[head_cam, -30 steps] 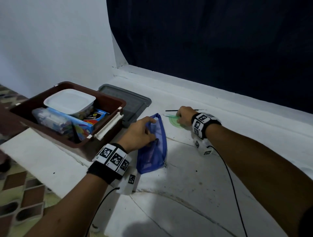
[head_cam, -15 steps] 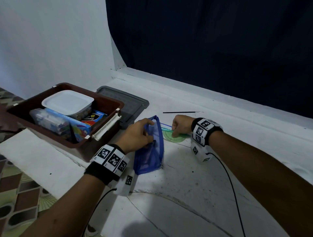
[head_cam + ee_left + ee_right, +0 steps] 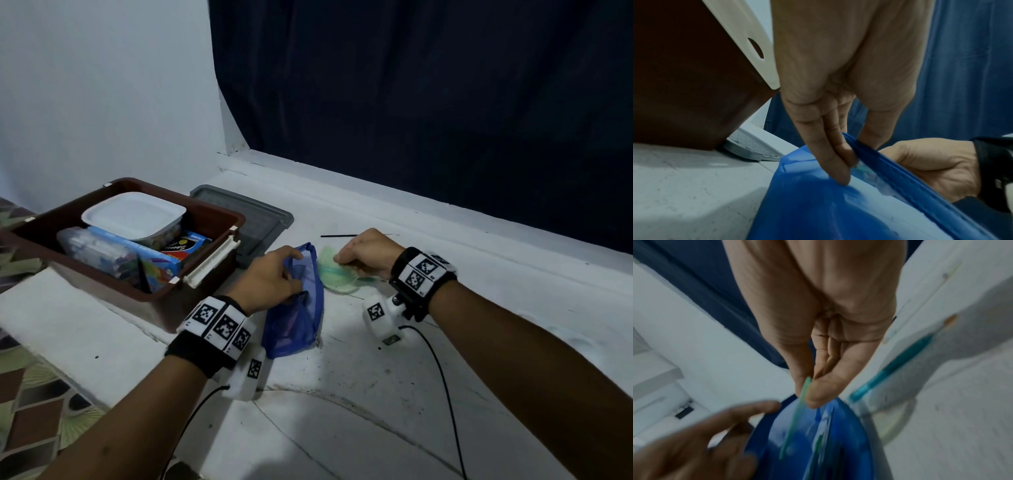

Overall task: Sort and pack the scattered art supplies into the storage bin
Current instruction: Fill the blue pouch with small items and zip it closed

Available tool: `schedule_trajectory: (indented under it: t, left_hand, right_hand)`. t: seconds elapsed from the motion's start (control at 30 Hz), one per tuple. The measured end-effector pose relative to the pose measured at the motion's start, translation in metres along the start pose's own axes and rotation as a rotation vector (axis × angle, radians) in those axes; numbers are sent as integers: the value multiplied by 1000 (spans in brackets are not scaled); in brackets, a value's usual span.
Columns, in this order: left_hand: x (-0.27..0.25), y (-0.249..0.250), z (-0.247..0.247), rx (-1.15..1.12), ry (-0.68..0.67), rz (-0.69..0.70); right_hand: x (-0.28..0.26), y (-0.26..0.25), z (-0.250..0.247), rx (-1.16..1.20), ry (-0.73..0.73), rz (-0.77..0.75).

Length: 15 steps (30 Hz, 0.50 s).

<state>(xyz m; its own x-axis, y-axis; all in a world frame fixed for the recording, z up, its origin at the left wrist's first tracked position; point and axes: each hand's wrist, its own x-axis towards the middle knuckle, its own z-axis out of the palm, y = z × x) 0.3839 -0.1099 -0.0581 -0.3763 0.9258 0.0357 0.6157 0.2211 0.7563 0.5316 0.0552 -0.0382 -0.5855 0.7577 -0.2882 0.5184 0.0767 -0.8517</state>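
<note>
White ledge (image 3: 376, 394); box (image 3: 186, 247) "Spec…"

White painted ledge (image 3: 376, 394), scuffed and speckled with dark marks, a curved crack line across it. On it: brown bin (image 3: 144, 298) at the left edge, grey lid (image 3: 253, 222) flat just behind and beside the bin, blue mesh pouch (image 3: 294, 329) in the middle, thin black brush (image 3: 342, 235) near the raised back step. Green protractor (image 3: 337, 274) just right of the pouch; cannot tell if it rests on the ledge. Patterned floor tiles (image 3: 34, 411) lower left.
</note>
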Motion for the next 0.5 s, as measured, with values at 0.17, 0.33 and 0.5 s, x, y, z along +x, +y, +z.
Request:
schedule_trajectory:
  t: [0.17, 0.33, 0.5]
  left_hand:
    - [0, 3, 5, -32, -8, 5]
    - [-1, 0, 3, -25, 2, 11]
    - [-3, 1, 1, -34, -14, -14]
  right_hand:
    - [-22, 5, 45, 82, -217, 49]
    - [-19, 16, 77, -125, -128, -119]
    - [4, 13, 42, -400, 83, -199]
